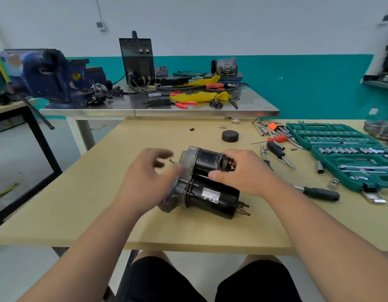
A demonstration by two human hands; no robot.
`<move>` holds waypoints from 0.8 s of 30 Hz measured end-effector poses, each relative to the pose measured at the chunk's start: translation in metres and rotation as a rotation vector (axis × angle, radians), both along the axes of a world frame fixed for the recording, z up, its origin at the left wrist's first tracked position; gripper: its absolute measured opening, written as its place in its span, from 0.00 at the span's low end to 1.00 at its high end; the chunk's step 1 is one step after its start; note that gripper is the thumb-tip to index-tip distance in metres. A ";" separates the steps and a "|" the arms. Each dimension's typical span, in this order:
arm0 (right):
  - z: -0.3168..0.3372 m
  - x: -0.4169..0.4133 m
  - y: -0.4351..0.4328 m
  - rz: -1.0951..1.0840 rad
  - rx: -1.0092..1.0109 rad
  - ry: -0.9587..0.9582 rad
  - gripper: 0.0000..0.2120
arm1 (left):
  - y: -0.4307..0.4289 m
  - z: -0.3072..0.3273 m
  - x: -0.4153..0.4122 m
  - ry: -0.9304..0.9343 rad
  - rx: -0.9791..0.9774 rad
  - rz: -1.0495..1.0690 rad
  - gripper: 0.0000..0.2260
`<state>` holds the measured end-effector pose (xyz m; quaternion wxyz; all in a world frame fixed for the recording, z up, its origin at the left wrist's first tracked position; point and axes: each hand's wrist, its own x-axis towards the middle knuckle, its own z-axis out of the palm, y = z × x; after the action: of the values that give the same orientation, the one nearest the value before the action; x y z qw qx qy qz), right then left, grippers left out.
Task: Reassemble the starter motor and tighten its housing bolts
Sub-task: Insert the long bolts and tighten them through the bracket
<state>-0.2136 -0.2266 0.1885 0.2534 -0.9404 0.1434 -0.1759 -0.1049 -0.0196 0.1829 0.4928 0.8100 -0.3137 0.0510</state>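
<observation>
Fingers of the right hand curl over the far black cylinder of the starter motor. They cover its open end, where copper shows, while the thumb presses into the groove between the two cylinders, so this hand grips the motor from above. The left hand hovers at the motor's grey nose end with the palm turned inward and the fingers bent and spread. It is blurred. A thin dark rod shows just off its fingertips, but whether the fingers pinch it I cannot tell. Both forearms reach in from the near edge, above knees in black shorts. The motor lies on its side on a tan wooden table, its labelled cylinder nearer the person and its studs pointing right. Beyond the motor sits a round black cap. To the motor's right lie loose sockets and bits, a black-handled screwdriver and an open green socket case. Farther behind the motor stands a steel-topped bench bearing a black machine with knobs, yellow cloth and, off to the left, a blue vise. The wall behind is white above a teal band
</observation>
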 end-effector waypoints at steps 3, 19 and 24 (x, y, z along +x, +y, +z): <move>-0.005 -0.001 0.001 -0.021 -0.013 -0.005 0.28 | 0.001 -0.014 -0.023 -0.142 0.341 -0.022 0.28; 0.019 -0.012 -0.007 0.053 -0.477 -0.014 0.28 | -0.014 0.009 0.004 -0.276 0.455 -0.139 0.14; 0.035 0.005 -0.016 0.182 -0.362 0.136 0.23 | -0.031 0.028 0.018 -0.274 0.606 -0.225 0.17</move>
<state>-0.2088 -0.2427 0.2235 0.0848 -0.9893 0.0406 -0.1112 -0.0868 -0.0509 0.2111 0.1857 0.8655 -0.4651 0.0094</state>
